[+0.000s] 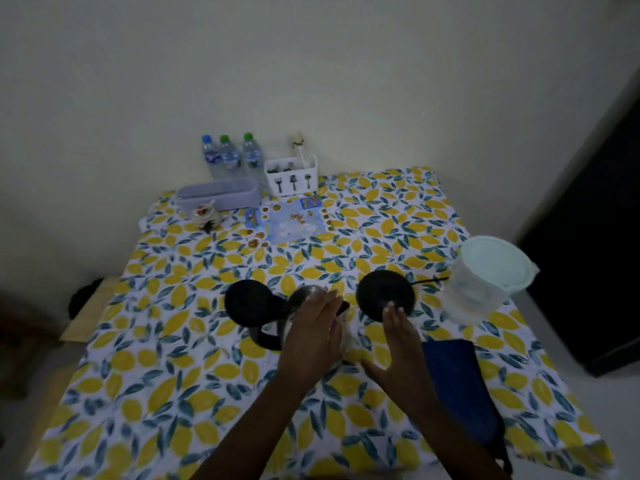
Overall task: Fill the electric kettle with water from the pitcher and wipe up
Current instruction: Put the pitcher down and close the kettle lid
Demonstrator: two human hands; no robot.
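The electric kettle [300,299] stands mid-table with its black lid [250,306] flipped open to the left and its black handle [266,339] facing me. My left hand [315,336] lies flat over the kettle's body, fingers straight; the thumb is hidden. My right hand [398,344] is held flat and open just right of the kettle, its fingertips over the edge of the round black kettle base [382,294]. The translucent pitcher [485,282] with a pale green lid stands at the right edge. A dark blue cloth [460,386] lies near my right forearm.
The table wears a lemon-print cloth [166,375]. At the back stand three water bottles [230,157], a white cutlery holder [291,178], a grey tray [220,195], a small jar [206,218] and a picture mat [289,220]. The base's cord [429,280] runs toward the pitcher.
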